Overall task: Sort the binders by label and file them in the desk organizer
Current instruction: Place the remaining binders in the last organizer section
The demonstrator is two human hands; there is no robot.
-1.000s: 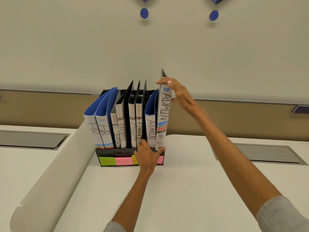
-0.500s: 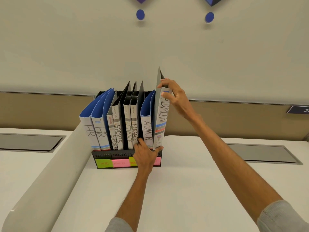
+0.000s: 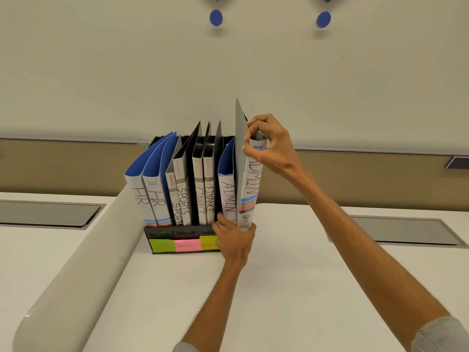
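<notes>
Your right hand (image 3: pixel 269 146) pinches the top of the grey ADMIN binder (image 3: pixel 248 196), thumb on the near cover and fingers curled over the upper edge. The binder stands upright at the right end of the row, touching the blue ADMIN binder (image 3: pixel 227 196) and rising higher than all the others. Your left hand (image 3: pixel 234 240) lies against the organizer's (image 3: pixel 175 233) front right end. Its thumb touches the grey binder's lower corner and one finger reaches up beside the blue one. You cannot tell whether this hand grips anything, nor whether the grey binder sits in its slot. Further left stand two FINANCE binders (image 3: pixel 204 196), two SPORTS binders (image 3: pixel 179 199) and two HR binders (image 3: pixel 148 196). The organizer stands at the tabletop's (image 3: pixel 291 288) far edge, near the far left corner, with coloured labels (image 3: pixel 187 246) on its front.
</notes>
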